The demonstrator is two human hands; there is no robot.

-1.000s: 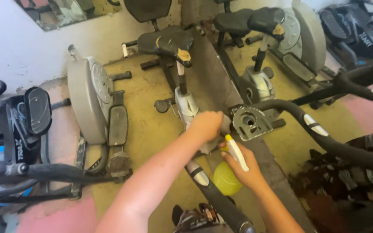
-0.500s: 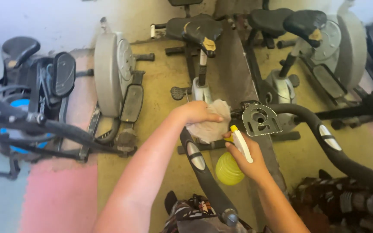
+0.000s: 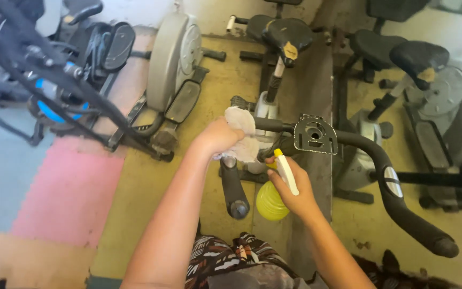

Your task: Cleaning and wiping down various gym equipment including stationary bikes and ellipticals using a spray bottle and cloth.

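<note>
Left hand [image 3: 217, 136] closed around a crumpled grey-white cloth [image 3: 241, 134], pressing it on the left end of the black handlebar [image 3: 364, 147] of an exercise bike. Cloth bunched at the spot where the left grip [image 3: 233, 187] bends down toward the near side; part of the cloth sticking out above and to the right of the fist.

Right hand [image 3: 292, 190] just right of and nearer than the left one, gripping a yellow spray bottle [image 3: 271, 200] by its neck. Round yellow body hanging below the hand, white trigger part lying across the fingers, small yellow nozzle tip pointing up toward the bar. Bottle close to the cloth but apart from it.

Right of both hands, an empty black console bracket [image 3: 315, 134] in the middle of the handlebar, then the right grip curving down to the near right, with a silver sensor plate [image 3: 392, 182] on it.

Farther away, the black saddle [image 3: 287, 35] of the same bike with a small yellow tag. Far left, a grey flywheel machine [image 3: 169, 59] with black pedals. Far right, another bike with a black seat [image 3: 418, 56]. Yellowish floor under the bikes, pink mat [image 3: 68, 192] at near left. Patterned dark clothing at the near bottom edge.
</note>
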